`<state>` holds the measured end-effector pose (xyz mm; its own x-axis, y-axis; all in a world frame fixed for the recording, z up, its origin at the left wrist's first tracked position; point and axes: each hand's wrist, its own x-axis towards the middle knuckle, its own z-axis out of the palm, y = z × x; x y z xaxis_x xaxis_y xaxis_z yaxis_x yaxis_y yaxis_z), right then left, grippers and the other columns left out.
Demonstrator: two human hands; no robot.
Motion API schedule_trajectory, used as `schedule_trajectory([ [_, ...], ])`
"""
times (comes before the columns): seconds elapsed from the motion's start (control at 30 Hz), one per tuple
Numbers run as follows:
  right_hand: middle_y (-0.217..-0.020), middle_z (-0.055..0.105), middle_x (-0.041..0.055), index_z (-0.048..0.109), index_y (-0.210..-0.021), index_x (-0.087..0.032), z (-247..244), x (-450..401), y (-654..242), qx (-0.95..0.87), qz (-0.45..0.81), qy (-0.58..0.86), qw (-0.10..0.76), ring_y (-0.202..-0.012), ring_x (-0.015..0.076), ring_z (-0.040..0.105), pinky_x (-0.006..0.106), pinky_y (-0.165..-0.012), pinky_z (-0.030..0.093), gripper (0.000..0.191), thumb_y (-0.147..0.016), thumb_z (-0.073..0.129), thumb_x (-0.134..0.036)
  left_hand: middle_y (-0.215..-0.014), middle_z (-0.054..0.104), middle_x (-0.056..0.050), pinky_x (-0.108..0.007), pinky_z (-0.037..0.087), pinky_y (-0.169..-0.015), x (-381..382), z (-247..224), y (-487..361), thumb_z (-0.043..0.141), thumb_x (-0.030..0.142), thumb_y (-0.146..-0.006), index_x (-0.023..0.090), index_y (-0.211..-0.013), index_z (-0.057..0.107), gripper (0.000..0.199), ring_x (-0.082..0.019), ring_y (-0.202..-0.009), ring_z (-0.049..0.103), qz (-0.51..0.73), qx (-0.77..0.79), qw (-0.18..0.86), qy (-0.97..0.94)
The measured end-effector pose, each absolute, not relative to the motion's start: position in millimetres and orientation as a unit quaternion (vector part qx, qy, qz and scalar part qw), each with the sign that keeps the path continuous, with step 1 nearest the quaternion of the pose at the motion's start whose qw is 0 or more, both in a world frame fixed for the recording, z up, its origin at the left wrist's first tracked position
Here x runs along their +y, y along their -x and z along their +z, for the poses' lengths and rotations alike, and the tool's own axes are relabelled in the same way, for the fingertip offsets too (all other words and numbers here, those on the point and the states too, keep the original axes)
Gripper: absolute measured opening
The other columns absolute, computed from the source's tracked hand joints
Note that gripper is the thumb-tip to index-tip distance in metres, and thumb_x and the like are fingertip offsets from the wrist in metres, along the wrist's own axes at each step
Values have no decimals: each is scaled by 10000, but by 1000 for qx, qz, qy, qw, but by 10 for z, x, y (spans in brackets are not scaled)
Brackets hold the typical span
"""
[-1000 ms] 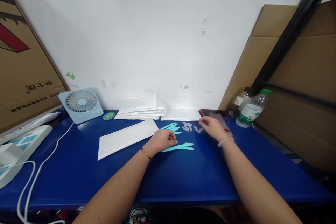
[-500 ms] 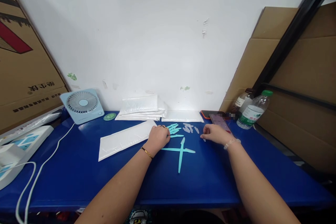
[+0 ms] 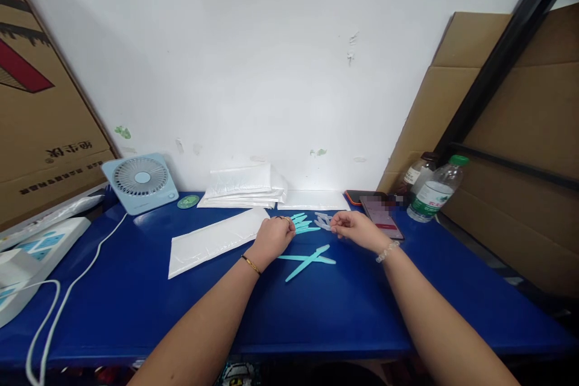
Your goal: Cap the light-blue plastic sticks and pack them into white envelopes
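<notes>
My left hand (image 3: 277,235) is closed at the left end of a pile of teal sticks (image 3: 304,227); what its fingers hold is hidden. At the small translucent pieces (image 3: 322,221), my right hand (image 3: 347,226) has its fingertips pinched together, and anything between them is too small to make out. Nearer the front, two teal sticks (image 3: 309,262) lie crossed on the blue table (image 3: 353,307). A white padded envelope (image 3: 217,241) lies to the left, its right end beside my left hand.
A blue fan (image 3: 142,184), a green disc (image 3: 188,201) and stacked white envelopes (image 3: 239,188) stand along the wall. At right are a phone (image 3: 382,217) and bottles (image 3: 436,193). A power strip (image 3: 43,259) and white cable (image 3: 81,274) lie left.
My right hand has moved left to the translucent pieces, uncovering more of the phone. The upper crossed stick has turned to a slant. My left hand has barely moved.
</notes>
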<state>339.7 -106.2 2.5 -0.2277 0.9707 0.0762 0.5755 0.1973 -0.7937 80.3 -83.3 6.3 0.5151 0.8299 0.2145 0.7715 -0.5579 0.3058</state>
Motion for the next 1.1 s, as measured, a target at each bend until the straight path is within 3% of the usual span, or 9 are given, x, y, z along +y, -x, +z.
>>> schedule_trajectory([
  [0.33,-679,632,20,633,-811,-159,29,-1085,-3263,-726,322,519,315,-637,146,602,249,-606,459,204,-782,601,-358,-784,679,-12,-252,377,-627,-852,90,-806,521,258,-814,203,-790,630,124,-155,-696,592,190,449,139,-862],
  [0.6,-685,650,29,668,-826,-158,194,-1198,-3263,-745,424,457,237,-625,153,607,259,-588,465,235,-763,624,-381,-759,664,-1,-229,410,-584,-948,105,-805,537,393,-807,194,-831,638,224,-139,-671,590,117,382,309,-863],
  [0.67,-718,670,40,668,-839,-164,215,-1167,-3368,-731,367,512,264,-638,161,614,267,-600,467,231,-776,596,-374,-788,666,-7,-243,420,-611,-941,99,-803,551,432,-805,198,-847,638,253,-151,-699,599,119,401,273,-866],
  [0.73,-757,687,50,669,-832,-172,203,-1108,-3485,-700,231,605,301,-669,168,613,272,-629,458,189,-787,566,-323,-879,665,-27,-271,430,-688,-907,88,-798,589,411,-792,206,-897,638,236,-182,-803,609,139,442,176,-869],
  [0.83,-813,694,63,677,-808,-176,114,-1006,-3603,-665,86,688,277,-753,185,615,279,-693,444,151,-773,561,-267,-994,648,-57,-318,414,-791,-829,62,-787,619,333,-781,213,-962,638,218,-228,-952,590,139,481,54,-864],
  [0.97,-869,676,69,673,-803,-174,-50,-906,-3570,-699,70,680,209,-792,184,615,257,-694,441,186,-746,616,-341,-919,669,-66,-332,393,-803,-752,38,-779,554,246,-815,204,-873,663,131,-231,-938,594,117,478,7,-871],
  [1.1,-840,663,83,656,-745,-168,-111,-877,-3434,-718,13,682,142,-773,188,613,258,-662,420,119,-766,569,-248,-894,688,-64,-332,385,-798,-736,35,-778,557,265,-805,206,-895,664,151,-222,-903,604,110,467,-6,-877],
])
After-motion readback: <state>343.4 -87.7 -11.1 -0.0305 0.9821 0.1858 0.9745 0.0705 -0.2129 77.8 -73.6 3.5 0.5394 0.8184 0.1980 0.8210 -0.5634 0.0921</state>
